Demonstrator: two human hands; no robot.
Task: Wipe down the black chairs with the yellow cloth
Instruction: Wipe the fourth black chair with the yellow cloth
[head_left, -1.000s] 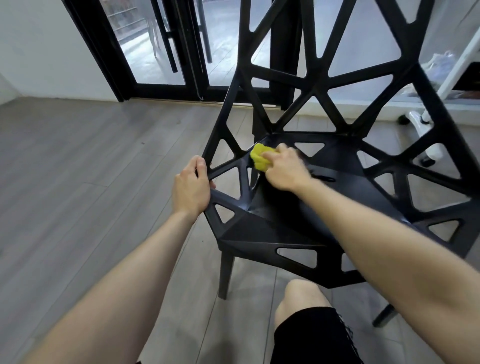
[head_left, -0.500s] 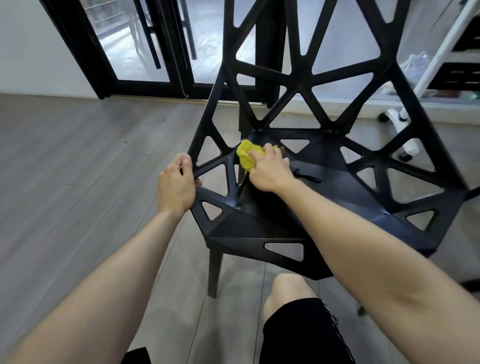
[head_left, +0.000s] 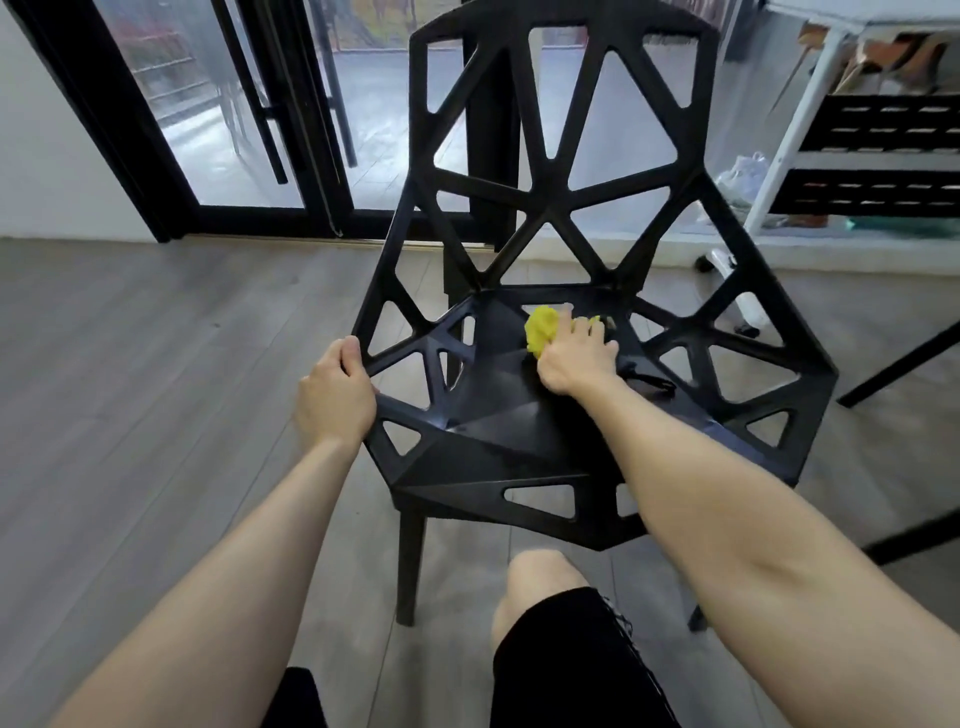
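A black chair (head_left: 498, 431) with a lattice of triangular openings stands in front of me, its seat facing me. My left hand (head_left: 335, 397) grips the chair's left rim, thumb on top. My right hand (head_left: 576, 358) presses a bunched yellow cloth (head_left: 540, 330) against the back part of the seat, fingers spread over it. Most of the cloth is hidden under the hand.
Black-framed glass doors (head_left: 249, 156) stand behind the chair. A white shelf frame (head_left: 789, 130) with black crates is at the right. Dark table legs (head_left: 904, 364) cross the right edge. My knee (head_left: 540, 577) is below the seat's front. Grey wood floor lies to the left.
My right hand has slid the cloth from the seat's left side strut rightward and back onto the seat. My view rose, showing the whole backrest. The left hand kept its grip.
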